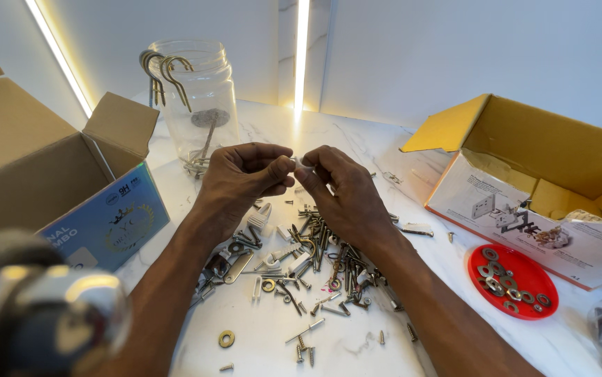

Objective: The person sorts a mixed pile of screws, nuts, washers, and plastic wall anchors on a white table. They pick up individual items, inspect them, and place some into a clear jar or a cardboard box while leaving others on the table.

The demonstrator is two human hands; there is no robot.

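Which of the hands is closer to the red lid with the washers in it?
The right hand. It is up over the pile of screws, with the red lid off to its right and lower. The left hand sits farther away, beyond the right hand, near the glass jar.

Above a white marbled worktop [384,150], the left hand [245,174] and right hand [339,185] meet fingertip to fingertip, pinching a small silvery piece [296,162] between them; what it is cannot be told. Beneath them lies a scattered heap of screws, bolts and washers [308,262]. A clear jar [199,98] with metal hooks [161,70] over its rim stands behind. A red lid [479,297] holding washers sits just beside an open yellow-lined box [559,160] at right; a brown box [28,167] stands at left.
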